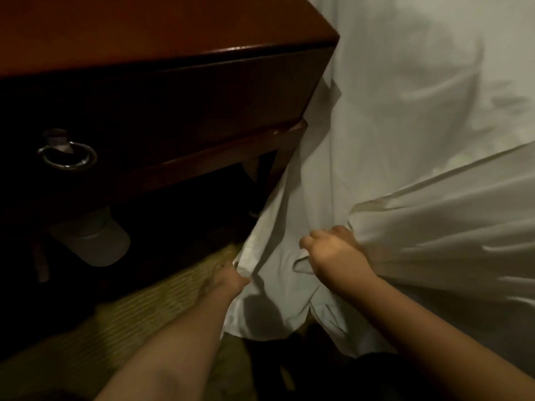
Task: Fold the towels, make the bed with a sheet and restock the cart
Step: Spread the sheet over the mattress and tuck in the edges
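A white sheet [405, 125] covers the bed on the right and hangs down its side toward the floor. My right hand [333, 250] grips a bunched fold of the sheet at the bed's edge, pulling it taut. My left hand [225, 279] holds the hanging lower edge of the sheet near the carpet; its fingers are mostly hidden behind the cloth.
A dark wooden nightstand [173, 82] stands close on the left, its drawer fitted with a metal ring pull [68, 157]. A pale cup-like object [92, 241] lies beneath it. Greenish carpet [144, 314] covers the floor between nightstand and bed.
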The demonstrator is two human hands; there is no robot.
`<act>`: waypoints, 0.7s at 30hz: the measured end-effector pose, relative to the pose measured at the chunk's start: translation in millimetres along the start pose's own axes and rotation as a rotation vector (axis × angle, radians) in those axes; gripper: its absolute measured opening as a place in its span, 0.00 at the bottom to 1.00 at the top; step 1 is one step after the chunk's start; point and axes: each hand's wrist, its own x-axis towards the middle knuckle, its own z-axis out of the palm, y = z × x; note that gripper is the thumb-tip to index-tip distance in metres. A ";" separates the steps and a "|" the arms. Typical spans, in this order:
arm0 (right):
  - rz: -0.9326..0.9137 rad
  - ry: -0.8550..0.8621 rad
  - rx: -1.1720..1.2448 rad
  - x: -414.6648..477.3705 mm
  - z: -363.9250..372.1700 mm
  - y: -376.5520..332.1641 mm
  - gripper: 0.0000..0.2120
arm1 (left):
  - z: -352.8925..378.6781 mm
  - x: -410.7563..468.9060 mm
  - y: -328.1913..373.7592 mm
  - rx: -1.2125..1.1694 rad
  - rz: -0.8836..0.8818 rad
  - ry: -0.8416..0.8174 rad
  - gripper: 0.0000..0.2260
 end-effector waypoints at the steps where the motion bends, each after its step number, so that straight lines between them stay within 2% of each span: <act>1: 0.003 0.048 -0.011 -4.7 4.0 -0.4 0.06 | 5.4 3.0 -3.7 0.018 0.001 0.010 0.28; 3: 0.021 0.064 -0.004 -14.4 14.0 -0.8 0.08 | 14.7 6.2 -7.7 0.056 0.012 0.072 0.20; 5: 0.044 0.025 0.052 -18.5 13.3 -2.7 0.16 | 17.6 5.9 -9.1 0.066 0.008 0.133 0.16; 7: 0.057 0.039 0.112 -19.5 13.9 -2.1 0.18 | 16.0 2.4 -7.5 -0.065 0.030 0.153 0.14; 10: -0.005 0.032 0.242 -22.4 12.8 -1.1 0.15 | 1.4 -17.7 13.0 -0.310 0.201 0.139 0.07; 13: -0.065 -0.096 0.411 -24.6 -14.7 -6.0 0.04 | -28.5 -65.9 51.1 -0.329 0.424 0.103 0.09; 16: -0.035 -0.209 0.573 -22.3 -53.6 -11.6 0.07 | -66.9 -120.3 83.9 -0.245 0.590 0.019 0.08; 19: 0.030 -0.219 0.862 -16.9 -114.3 -12.2 0.07 | -120.5 -180.1 104.8 -0.253 0.666 -0.005 0.08; 21: 0.049 -0.275 0.959 -20.7 -159.5 -8.0 0.07 | -159.1 -226.9 114.7 -0.256 0.676 0.005 0.10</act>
